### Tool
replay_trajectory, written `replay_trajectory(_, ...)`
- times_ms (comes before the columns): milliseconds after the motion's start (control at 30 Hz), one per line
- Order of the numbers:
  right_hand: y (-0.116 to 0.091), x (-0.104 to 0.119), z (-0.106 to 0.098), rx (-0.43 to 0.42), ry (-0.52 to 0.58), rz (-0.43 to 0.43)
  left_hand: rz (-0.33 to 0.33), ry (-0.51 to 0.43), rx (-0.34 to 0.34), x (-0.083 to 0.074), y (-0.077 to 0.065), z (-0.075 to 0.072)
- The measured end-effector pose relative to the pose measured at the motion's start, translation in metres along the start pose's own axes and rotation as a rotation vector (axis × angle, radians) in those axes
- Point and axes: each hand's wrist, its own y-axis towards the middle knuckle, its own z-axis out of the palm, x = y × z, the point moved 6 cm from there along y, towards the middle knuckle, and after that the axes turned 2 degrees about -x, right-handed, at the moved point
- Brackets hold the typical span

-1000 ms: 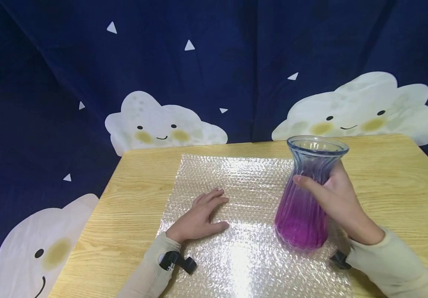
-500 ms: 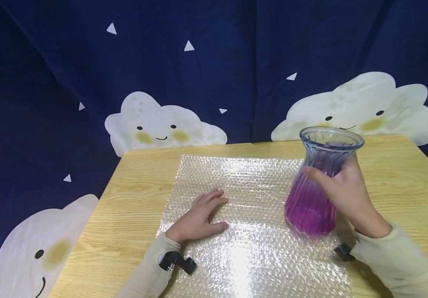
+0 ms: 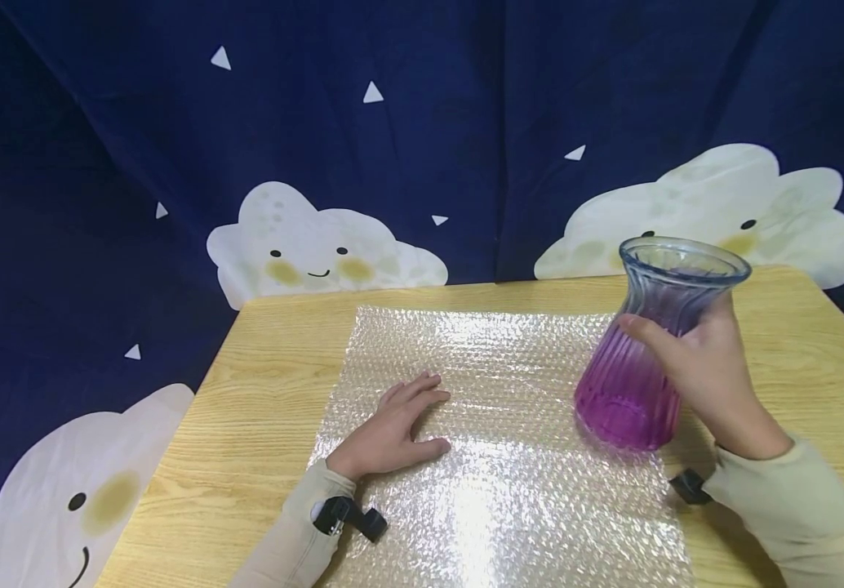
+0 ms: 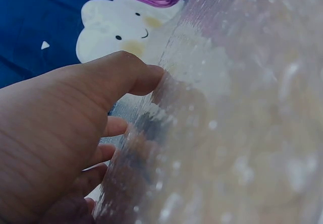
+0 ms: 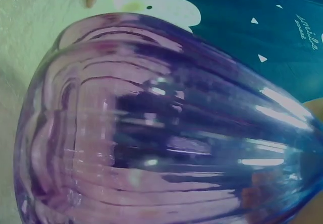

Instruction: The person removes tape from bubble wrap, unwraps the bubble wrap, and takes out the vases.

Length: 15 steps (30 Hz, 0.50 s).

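A ribbed glass vase (image 3: 628,392), blue at its flared rim and fading to purple at the base, leans with its mouth to the right. My right hand (image 3: 719,376) grips it below the neck, thumb across the near side and the other fingers mostly hidden behind the glass. The vase's base overlaps the right edge of a sheet of bubble wrap (image 3: 517,367). My left hand (image 3: 393,429) rests on the left part of that sheet, fingers spread and relaxed. The purple vase body (image 5: 141,113) fills much of the right wrist view.
The bubble wrap lies flat over the middle of a light wooden table (image 3: 246,392). Behind the table hangs a dark blue curtain (image 3: 422,147) with smiling white clouds and triangles. A small black wrist camera (image 3: 348,516) sits on the left sleeve.
My right hand has carried the vase to the right and away from me, from over the bubble wrap toward its right edge. The left hand and the sheet stay in place.
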Motion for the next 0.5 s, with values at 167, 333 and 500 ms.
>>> replay_trajectory(167,0.004,-0.001,-0.006,-0.033,-0.013,-0.003,-0.007,0.009,0.008,0.002,0.000,0.001)
replay_trajectory(333,0.008,-0.003,-0.012,-0.063,-0.041,-0.010,-0.009,0.012,0.009,0.002,0.001,0.002)
replay_trajectory(500,0.012,-0.005,-0.016,-0.084,-0.038,-0.020,-0.002,0.004,0.004,0.001,0.001,0.001)
